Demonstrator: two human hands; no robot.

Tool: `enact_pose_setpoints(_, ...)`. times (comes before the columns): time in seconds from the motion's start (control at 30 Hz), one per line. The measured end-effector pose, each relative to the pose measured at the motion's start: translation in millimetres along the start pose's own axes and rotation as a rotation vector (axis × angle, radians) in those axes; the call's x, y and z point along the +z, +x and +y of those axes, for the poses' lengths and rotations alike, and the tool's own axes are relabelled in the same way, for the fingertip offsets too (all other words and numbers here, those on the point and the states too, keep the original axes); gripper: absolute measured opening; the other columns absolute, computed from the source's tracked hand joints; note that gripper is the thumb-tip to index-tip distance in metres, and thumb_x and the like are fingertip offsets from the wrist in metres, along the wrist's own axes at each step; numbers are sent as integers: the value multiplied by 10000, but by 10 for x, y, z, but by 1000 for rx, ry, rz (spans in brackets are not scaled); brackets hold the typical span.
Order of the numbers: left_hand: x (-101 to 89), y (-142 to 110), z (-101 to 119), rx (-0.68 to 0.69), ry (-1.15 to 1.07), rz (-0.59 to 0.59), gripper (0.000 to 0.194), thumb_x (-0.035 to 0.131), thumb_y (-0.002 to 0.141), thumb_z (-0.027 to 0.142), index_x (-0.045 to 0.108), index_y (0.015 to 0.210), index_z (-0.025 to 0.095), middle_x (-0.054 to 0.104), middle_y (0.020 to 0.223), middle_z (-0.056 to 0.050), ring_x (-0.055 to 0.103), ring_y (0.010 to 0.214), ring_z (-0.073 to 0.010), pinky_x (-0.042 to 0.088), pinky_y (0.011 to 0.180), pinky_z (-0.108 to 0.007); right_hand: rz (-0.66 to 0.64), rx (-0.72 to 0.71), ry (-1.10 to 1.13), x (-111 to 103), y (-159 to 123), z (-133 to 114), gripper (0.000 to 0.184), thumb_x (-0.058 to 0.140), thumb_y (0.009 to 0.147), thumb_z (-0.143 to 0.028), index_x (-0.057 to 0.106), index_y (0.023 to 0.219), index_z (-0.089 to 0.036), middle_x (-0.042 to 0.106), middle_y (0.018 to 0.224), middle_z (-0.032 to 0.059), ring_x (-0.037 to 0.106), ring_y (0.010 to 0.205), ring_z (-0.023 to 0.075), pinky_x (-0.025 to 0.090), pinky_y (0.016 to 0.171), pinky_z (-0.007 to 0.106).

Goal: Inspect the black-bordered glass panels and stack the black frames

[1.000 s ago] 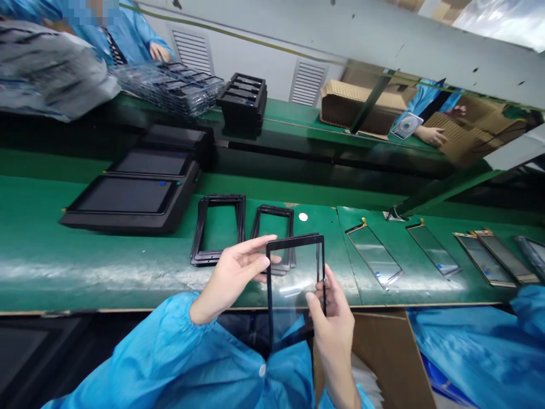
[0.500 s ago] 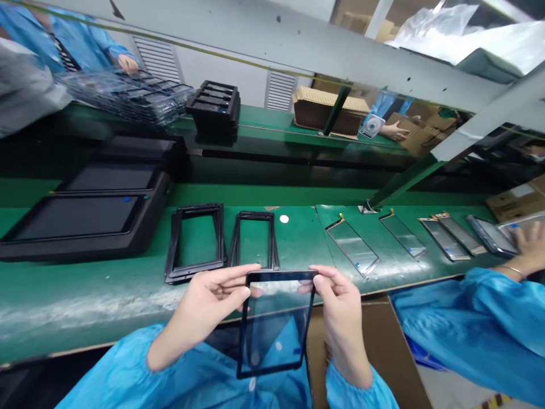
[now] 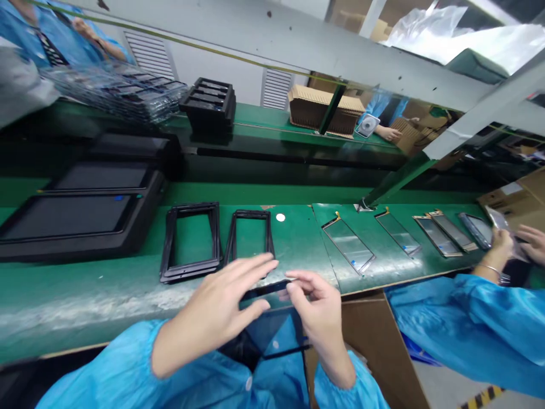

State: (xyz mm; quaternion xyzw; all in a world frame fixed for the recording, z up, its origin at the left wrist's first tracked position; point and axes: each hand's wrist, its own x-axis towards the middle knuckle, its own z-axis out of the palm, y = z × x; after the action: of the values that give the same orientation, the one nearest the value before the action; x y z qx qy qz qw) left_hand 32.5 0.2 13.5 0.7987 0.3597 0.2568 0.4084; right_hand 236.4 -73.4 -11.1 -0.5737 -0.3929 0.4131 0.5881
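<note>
A glass panel with a black border [image 3: 275, 329] is tilted in front of my body, past the bench's front edge. My right hand [image 3: 319, 312] pinches its upper right corner between thumb and fingers. My left hand [image 3: 217, 309] is beside the upper left corner, fingers stretched out and thumb apart; whether it touches the panel I cannot tell. Just beyond my hands lie two stacks of black rectangular frames, a left stack [image 3: 167, 250] and a right stack [image 3: 269, 233], the latter partly covered by my left fingers.
Tablet-like screens [image 3: 68, 216] rest on a black foam block at the left. Clear glass panels [image 3: 349, 244] lie along the green bench [image 3: 298, 238] to the right. A co-worker's hands [image 3: 502, 244] handle a panel at far right. A green post [image 3: 395, 182] rises behind.
My left hand has loosened its grip on the panel's corner and spread its fingers. My right hand has shifted left and down. The co-worker's hands at the right now hold a panel.
</note>
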Motion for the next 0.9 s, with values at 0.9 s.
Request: enact_pose_setpoints(0.9, 161, -213, -232, -523, -616, 455, 623, 854, 828, 539, 686, 1301, 170, 864, 929, -114, 782, 612, -250, 568, 469, -278, 218, 118, 110, -409, -77, 310, 440, 695, 940, -604, 835, 970, -188, 816, 674, 78, 770, 551, 248, 631, 546, 325)
